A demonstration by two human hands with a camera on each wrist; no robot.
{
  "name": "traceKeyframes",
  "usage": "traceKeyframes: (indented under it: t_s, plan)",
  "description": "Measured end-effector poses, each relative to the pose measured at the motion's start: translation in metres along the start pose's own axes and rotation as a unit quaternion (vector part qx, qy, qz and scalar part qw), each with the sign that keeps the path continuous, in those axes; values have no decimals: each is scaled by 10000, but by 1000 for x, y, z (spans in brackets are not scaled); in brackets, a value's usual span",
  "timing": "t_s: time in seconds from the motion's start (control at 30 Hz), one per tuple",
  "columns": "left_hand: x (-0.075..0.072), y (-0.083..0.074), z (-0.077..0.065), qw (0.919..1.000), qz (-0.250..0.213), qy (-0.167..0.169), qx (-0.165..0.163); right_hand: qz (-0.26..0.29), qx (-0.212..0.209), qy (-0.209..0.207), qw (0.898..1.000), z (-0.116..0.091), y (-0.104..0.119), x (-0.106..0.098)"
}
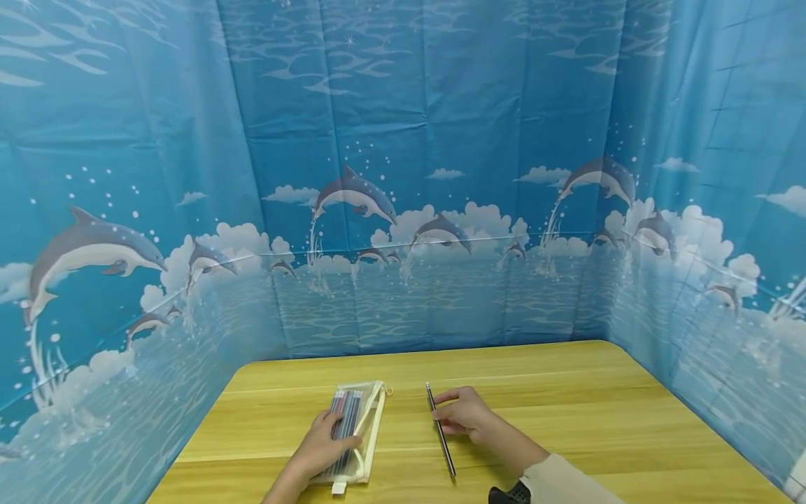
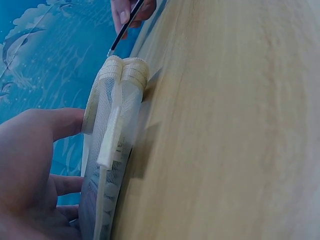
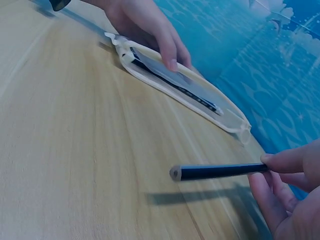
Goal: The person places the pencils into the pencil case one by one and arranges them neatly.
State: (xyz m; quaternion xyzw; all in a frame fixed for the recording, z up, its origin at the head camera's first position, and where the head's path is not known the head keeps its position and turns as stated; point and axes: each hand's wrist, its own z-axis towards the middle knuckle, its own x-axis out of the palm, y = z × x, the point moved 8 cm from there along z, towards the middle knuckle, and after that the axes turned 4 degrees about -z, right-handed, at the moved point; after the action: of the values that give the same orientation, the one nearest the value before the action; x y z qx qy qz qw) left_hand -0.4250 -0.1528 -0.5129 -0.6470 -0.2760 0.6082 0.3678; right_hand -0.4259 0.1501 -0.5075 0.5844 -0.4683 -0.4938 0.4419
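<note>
My left hand [image 1: 322,446] holds a see-through mesh pencil case [image 1: 373,439] with cream edging on the left part of the table. Its thumb lies over the case, as the right wrist view shows. Several pencils [image 1: 350,413] are inside; the case's long side gapes open in that view. To the right of the case, my right hand [image 1: 467,414] pinches a dark pencil [image 3: 220,171] between thumb and fingers. This pencil is raised a little, casting a shadow on the wood. Its near end is flat, with the lead core showing.
The yellow wood-grain table [image 1: 554,392] has rounded far corners. A blue curtain [image 1: 441,308] printed with dolphins and clouds hangs behind it and along both sides. A zip pull [image 1: 388,390] sticks out at the case's far corner, and a white tab [image 1: 338,487] at its near end.
</note>
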Motion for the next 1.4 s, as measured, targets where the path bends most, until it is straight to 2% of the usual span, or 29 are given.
traceKeyframes:
  t_s: [0.37,0.53,0.77,1.13,1.4]
  plan:
    - [-2,1,0,9999,-87,58,-15,-216,45,465,9987,3,11,40]
    - [-1,2,-1,10000,-36,10,-9,-356,-97,624,9974,3,17,54]
    - [0,-5,-1,9997,39,-115,197,-211,-61,826,9963,8,14,77]
    - [-4,-2,-2,9993,37,-206,320,-504,-278,548,9968,23,20,105]
    - [-2,-4,-1,9997,50,-125,201,-809,-352,33,9961,33,26,114]
